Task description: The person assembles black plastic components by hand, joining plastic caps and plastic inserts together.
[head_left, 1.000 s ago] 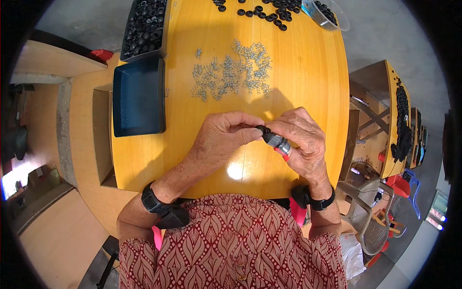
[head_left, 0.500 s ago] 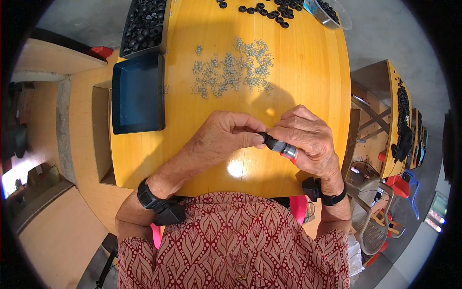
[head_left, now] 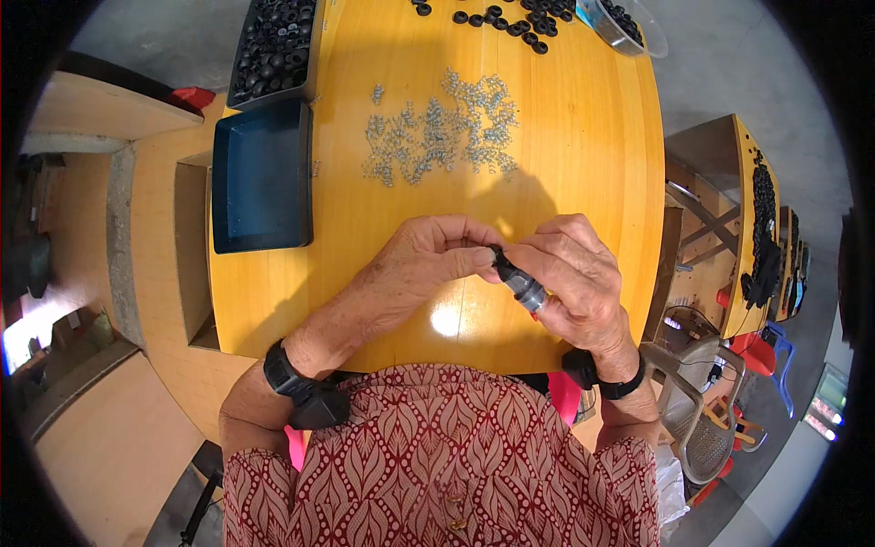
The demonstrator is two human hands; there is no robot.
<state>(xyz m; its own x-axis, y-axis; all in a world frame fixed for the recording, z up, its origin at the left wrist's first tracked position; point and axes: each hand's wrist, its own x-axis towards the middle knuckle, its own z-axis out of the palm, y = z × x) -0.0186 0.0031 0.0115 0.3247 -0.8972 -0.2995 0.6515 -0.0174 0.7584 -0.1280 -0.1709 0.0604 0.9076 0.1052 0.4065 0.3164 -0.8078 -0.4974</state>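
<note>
Over the near part of the yellow table, my two hands meet. My right hand is closed around a short cylindrical black tool with a grey, shiny section and a bit of red at its lower end. The tool slants, its upper end reaching my left fingers. With thumb and fingertips, my left hand pinches a small black part against that end; its exact shape is mostly hidden. Beyond the hands lie many small metal springs, scattered in a loose patch.
An empty dark blue tray sits at the left table edge. Behind it stands a black bin full of round black caps. Loose black caps lie at the far side, near a clear tub. A chair stands at right.
My right hand has shifted slightly left and down, tilting the tool more steeply. My left hand keeps its pinch at nearly the same place.
</note>
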